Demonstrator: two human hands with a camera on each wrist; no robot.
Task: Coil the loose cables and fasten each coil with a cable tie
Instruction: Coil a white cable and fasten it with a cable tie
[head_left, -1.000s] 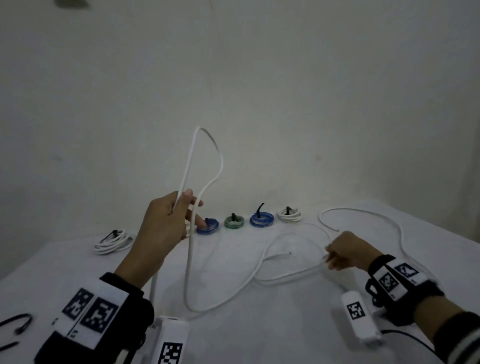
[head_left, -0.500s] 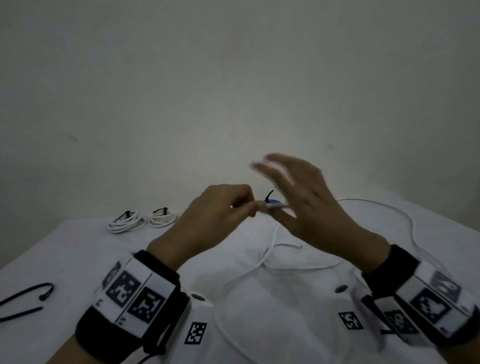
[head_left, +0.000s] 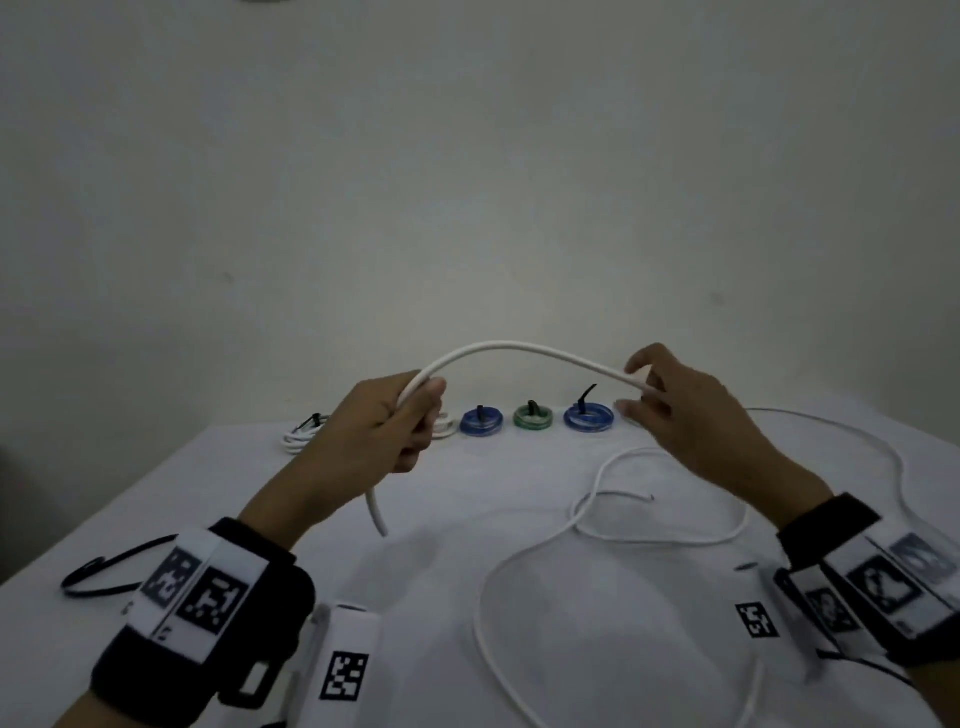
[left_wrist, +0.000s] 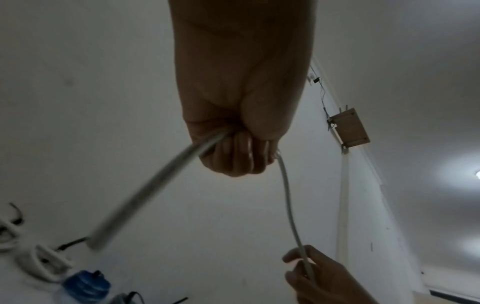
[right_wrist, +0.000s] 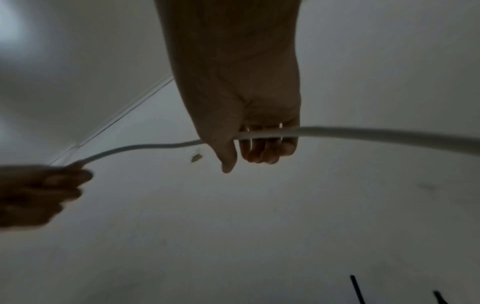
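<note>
Both my hands are raised above the white table (head_left: 322, 525) and they hold one white cable (head_left: 519, 347) between them; my left hand (head_left: 379, 426) is closed in a fist around it, and a short end hangs down below the fist, free in the air; from the top of this fist the cable rises in an arch and comes down to my right hand (head_left: 685, 415). My right hand has the fingers loosely bent, and the cable passes between the thumb and the fingers (right_wrist: 262, 150); I cannot tell how firmly it is pinched. After my right hand the cable goes down to the table and lies there in wide loose loops on the right side. At the far edge of the table stand the finished coils in a row: a blue coil (head_left: 481, 421), a green coil (head_left: 532, 417) and a second blue coil (head_left: 588, 417), each with a black tie standing up; a white coil (head_left: 301, 436) lies more to the left, partly behind my left hand. Near my left wrist a black cable tie (head_left: 98, 577) lies on the table, bent in a loop.
</note>
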